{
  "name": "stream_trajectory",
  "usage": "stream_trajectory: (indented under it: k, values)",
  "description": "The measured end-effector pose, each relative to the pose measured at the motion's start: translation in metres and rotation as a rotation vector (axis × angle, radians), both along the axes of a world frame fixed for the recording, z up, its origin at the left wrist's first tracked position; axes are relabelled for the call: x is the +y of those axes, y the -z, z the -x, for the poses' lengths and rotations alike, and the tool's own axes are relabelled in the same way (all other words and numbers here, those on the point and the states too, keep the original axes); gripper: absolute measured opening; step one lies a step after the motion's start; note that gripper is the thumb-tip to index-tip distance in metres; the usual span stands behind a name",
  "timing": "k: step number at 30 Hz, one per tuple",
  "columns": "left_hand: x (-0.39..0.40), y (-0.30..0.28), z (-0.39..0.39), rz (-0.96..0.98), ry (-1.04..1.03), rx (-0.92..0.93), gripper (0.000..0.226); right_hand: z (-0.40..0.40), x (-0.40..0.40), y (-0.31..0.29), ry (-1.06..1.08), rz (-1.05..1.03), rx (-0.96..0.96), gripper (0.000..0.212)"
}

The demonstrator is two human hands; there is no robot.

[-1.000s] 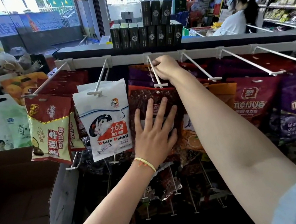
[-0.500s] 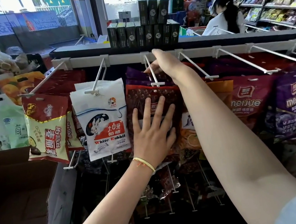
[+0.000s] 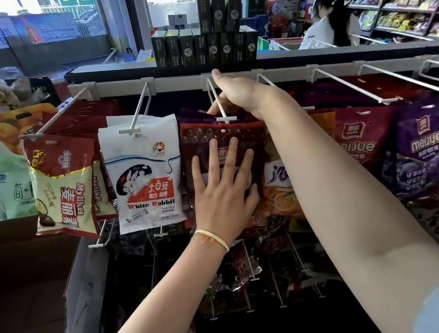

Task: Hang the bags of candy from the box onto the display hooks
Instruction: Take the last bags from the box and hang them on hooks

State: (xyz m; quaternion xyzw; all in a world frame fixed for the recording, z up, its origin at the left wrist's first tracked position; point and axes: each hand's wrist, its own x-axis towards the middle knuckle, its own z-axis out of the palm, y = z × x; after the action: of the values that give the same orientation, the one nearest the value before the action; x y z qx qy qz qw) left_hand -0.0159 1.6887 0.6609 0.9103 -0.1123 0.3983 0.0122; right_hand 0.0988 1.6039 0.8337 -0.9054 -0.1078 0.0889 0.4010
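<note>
Right hand [image 3: 241,91]: fingertips hidden behind the bags at the hook [image 3: 219,103]; grip unconfirmed. Box [image 3: 16,282] cut off at left edge. Lower-row bags [image 3: 245,270] too dark to identify.

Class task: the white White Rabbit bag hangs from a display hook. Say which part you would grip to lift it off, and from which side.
Pinch the White Rabbit bag by its flat top seal, just beside the hang hole, from the front. The hook points towards the viewer with its end crossbar at the bag's top, so the bag probably has to slide forward off it; neighbouring bags crowd both sides.
</note>
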Motion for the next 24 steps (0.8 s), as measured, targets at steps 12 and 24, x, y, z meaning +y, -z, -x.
stream_trajectory:
  k: [12,24]
  values:
    - [0.006,0.003,-0.004,-0.103,-0.041,0.010,0.060,0.015,-0.005,0.000,0.028,-0.002,-0.033,0.081]
    - [0.012,0.009,-0.002,-0.091,-0.035,0.015,0.072,0.043,-0.016,0.030,0.158,-0.019,-0.630,0.035]
